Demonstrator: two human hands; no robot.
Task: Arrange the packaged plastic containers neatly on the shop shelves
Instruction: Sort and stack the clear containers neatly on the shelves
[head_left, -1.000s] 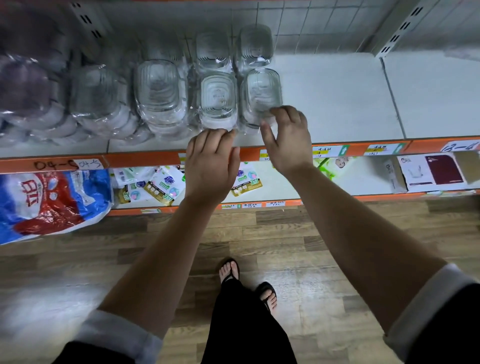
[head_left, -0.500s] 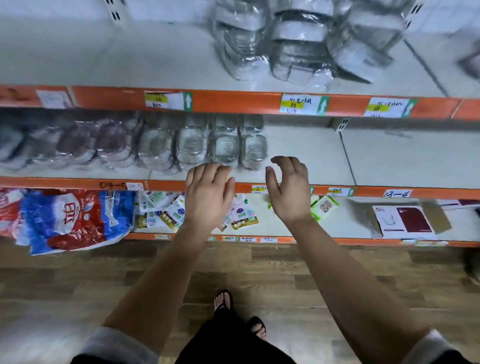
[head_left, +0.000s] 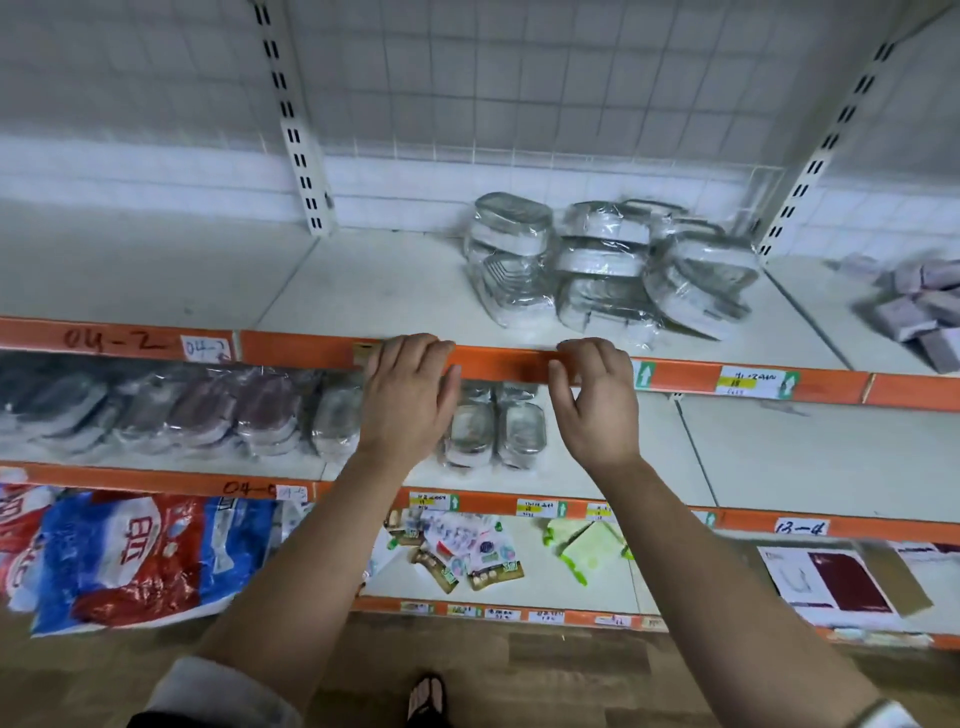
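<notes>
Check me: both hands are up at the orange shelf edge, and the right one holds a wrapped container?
No: the head view shows the right hand empty, beside the left hand at the orange shelf edge; the wrapped containers lie beyond.

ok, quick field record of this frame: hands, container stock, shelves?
left hand: open, holds nothing, in front of orange shelf edge strip
right hand: fingers loosely curled, holds nothing, same strip
upper shelf: leaning pile of shrink-wrapped clear plastic containers
middle shelf: row of wrapped plastic containers, partly behind hands
contact with strip: cannot tell
</notes>
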